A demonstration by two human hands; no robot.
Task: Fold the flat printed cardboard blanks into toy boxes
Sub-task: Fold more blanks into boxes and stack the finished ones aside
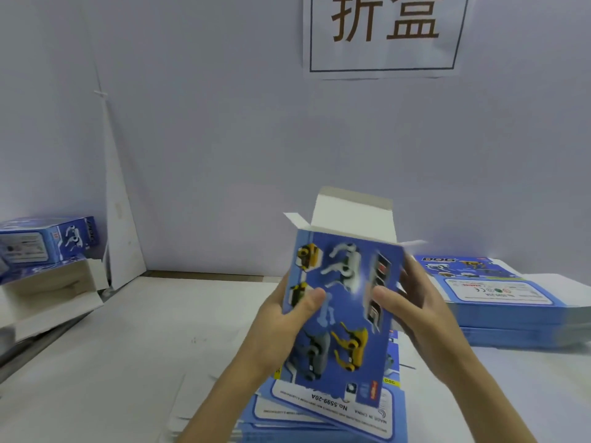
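1. My left grip [287, 318] and right grip [412, 302] clasp the half-opened box [348, 302] by its sides, above the blanks [319, 410]
2. Uneven squeezing could collapse it or crease the raised top flap [351, 215]

One view only: head-worn wide-angle camera, looking forward and down across white paper-covered table [128, 346] toward pale wall [224, 139]. Left hand [287, 318], right hand [419, 302], blue printed cardboard box [345, 302] close, lower centre.

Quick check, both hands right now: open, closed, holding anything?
Left hand: grips the left edge of the half-formed box, thumb on its printed face.
Right hand: grips the same box's right edge.
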